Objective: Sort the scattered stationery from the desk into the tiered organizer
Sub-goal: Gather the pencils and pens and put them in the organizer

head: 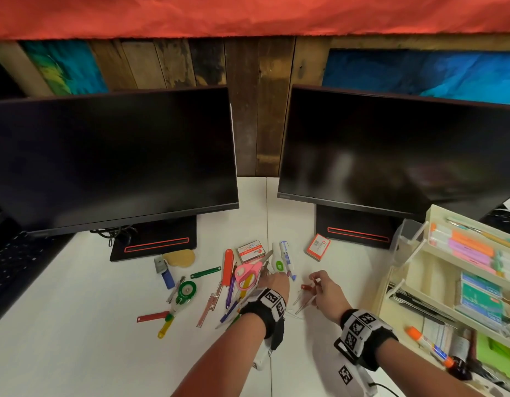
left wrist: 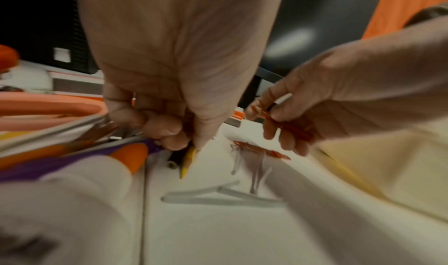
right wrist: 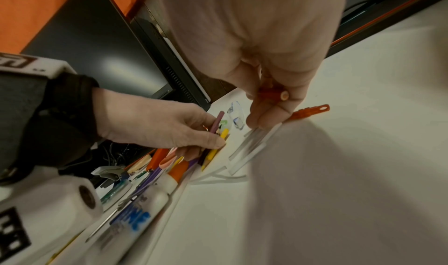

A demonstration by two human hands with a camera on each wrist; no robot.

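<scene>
Scattered stationery lies in a heap mid-desk: pink scissors [head: 246, 275], an orange cutter [head: 227, 266], purple pens and a glue stick [right wrist: 155, 198]. My left hand [head: 272, 277] reaches into the heap's right edge, its curled fingers gripping a yellow pencil [left wrist: 188, 160] together with a mauve pencil [right wrist: 217, 121]. To its right, my right hand [head: 317, 282] holds a red pencil [right wrist: 274, 94], while its fingertips [right wrist: 264, 123] touch clear plastic sticks [right wrist: 252, 144] on the desk. A red clip [right wrist: 309, 111] lies beside them. The cream tiered organizer [head: 414, 270] stands at the right.
Two dark monitors [head: 113, 156] stand behind the heap, on stands with red stripes. Staple boxes [head: 251, 250], correction tape [head: 186, 290], coloured fasteners [head: 152, 316] and a blue stapler remover [head: 165, 272] lie around. The organizer's tiers hold highlighters, notepads and a glue stick [head: 428, 346].
</scene>
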